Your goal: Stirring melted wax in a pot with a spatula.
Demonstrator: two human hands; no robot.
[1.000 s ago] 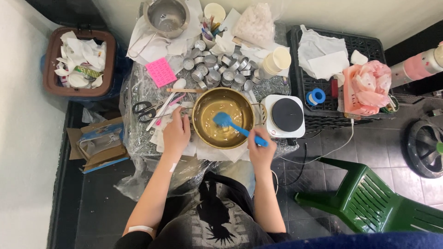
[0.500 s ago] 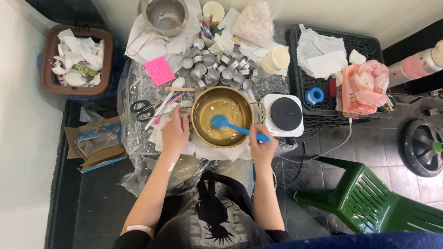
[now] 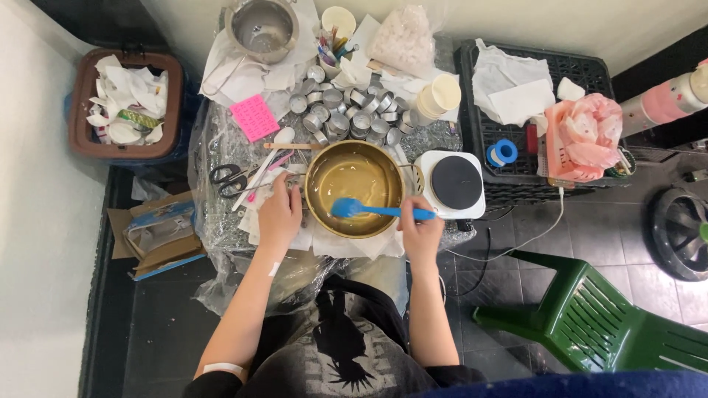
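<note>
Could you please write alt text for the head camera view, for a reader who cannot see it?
Seen from above, a person's right hand holds a blue spatula in a gold bowl of pale liquid, while the left hand steadies the bowl's rim. Around it lie small metal cups, scissors, a pink pad and a white hotplate.

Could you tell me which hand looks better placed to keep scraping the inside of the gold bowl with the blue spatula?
Right, probably. The right hand grips the blue spatula by its handle, with its head inside the gold bowl. The left hand rests on the bowl's left rim, steadying it.
</note>
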